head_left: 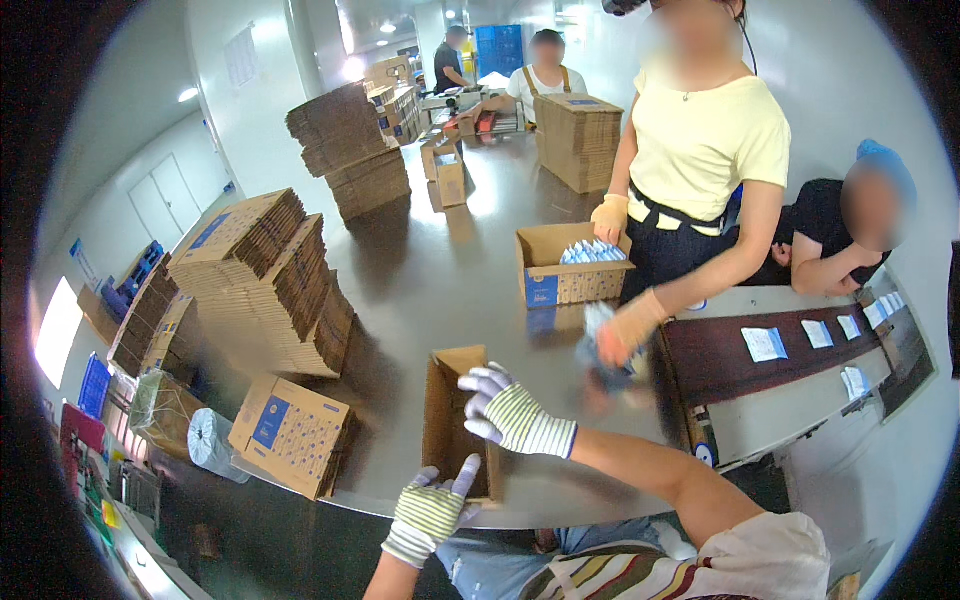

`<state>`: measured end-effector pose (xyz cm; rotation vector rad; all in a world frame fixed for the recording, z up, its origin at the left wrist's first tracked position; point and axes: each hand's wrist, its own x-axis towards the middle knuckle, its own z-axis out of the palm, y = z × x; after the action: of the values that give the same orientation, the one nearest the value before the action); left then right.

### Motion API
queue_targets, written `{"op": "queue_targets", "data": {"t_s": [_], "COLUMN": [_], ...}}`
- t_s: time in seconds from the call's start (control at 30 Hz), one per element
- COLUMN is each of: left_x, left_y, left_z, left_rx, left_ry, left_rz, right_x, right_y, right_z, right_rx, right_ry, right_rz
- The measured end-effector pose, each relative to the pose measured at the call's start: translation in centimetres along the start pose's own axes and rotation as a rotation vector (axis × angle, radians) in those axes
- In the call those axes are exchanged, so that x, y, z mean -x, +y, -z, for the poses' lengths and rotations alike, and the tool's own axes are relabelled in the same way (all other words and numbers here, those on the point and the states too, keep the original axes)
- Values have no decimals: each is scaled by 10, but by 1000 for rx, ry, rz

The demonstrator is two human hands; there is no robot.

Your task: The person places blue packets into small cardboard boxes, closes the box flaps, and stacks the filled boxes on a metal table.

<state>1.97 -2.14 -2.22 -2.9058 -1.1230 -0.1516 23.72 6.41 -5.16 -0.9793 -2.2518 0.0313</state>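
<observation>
An open brown carton (436, 405) stands on the metal table in front of me, and no contents show in it. My left hand (428, 515), in a white glove with yellow-green stripes, is at its near end with fingers apart, the index finger stretched toward the inside. My right hand (515, 412), gloved alike, is over the carton's right side, fingers spread and reaching across the opening. I see nothing held in either hand. Whether the fingertips touch the cardboard is hard to tell.
Flattened cartons (265, 270) are stacked at the left, with a flat carton (290, 435) near the edge. Across the table (400, 270), a co-worker's gloved hand (635, 325) moves blurred packets beside a carton (580, 288) of white-blue packets. A conveyor (720, 355) carries packets at right.
</observation>
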Motion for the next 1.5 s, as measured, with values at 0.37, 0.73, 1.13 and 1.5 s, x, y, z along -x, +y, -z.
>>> {"op": "queue_targets", "data": {"t_s": [0.37,0.73,1.13,1.5], "left_x": [-14,-16,-20,-18], "left_y": [20,24,29,30], "left_z": [-16,-16,-16,-18], "left_rx": [12,26,15,-30], "left_ry": [109,138,214,152], "left_rz": [151,186,174,203], "right_x": [102,134,136,138], "right_y": [-51,-40,-38,-38], "right_z": [-35,-68,-68,-61], "right_rx": [-564,-285,-291,-267], "right_ry": [-61,-307,-260,-354], "right_rz": [-245,-380,-357,-355]}}
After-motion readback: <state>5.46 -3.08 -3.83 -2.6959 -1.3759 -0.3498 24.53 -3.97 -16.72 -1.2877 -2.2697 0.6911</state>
